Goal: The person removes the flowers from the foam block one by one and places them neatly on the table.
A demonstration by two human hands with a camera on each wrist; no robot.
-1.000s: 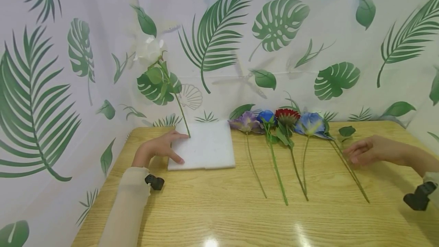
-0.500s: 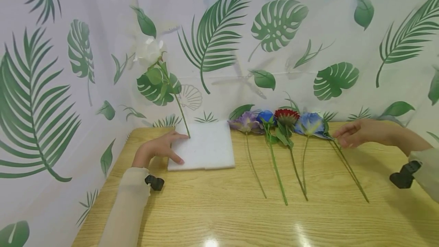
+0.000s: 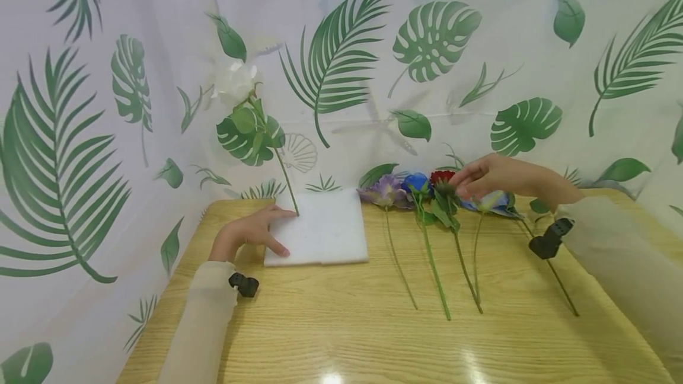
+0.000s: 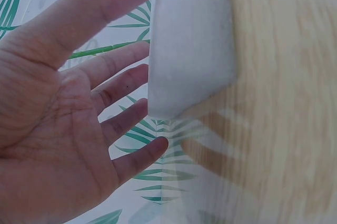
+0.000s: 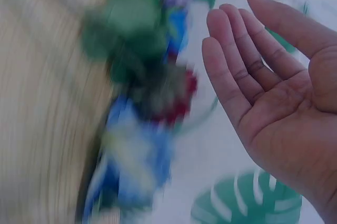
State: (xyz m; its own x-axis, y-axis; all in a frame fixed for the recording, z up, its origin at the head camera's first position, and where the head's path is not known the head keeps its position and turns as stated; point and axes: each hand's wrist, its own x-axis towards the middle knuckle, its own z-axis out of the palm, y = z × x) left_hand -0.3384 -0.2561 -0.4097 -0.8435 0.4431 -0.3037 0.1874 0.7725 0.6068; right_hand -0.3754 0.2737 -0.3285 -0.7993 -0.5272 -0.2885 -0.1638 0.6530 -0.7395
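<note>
My left hand (image 3: 255,231) rests on the left side of a white foam block (image 3: 325,230), thumb at the near edge and straight fingers at the far side. In the left wrist view its fingers touch the foam block (image 4: 192,45). A white flower (image 3: 237,85) stands tilted left, its stem end in the foam. My right hand (image 3: 504,178), holding nothing, hovers over the light blue flower (image 3: 493,201), fingertips close to the red flower (image 3: 443,181). The right wrist view shows its palm and relaxed fingers beside the blurred red flower (image 5: 168,92) and light blue flower (image 5: 134,155).
Left of the red flower lie a purple flower (image 3: 386,191) and a deep blue flower (image 3: 416,184). Another stem (image 3: 560,283) lies at the right, partly under the right forearm. A leaf-printed curtain (image 3: 341,76) rises behind the wooden table (image 3: 373,336).
My right hand has moved left from the rightmost stem, across the light blue flower to near the red one. My left hand stays on the foam.
</note>
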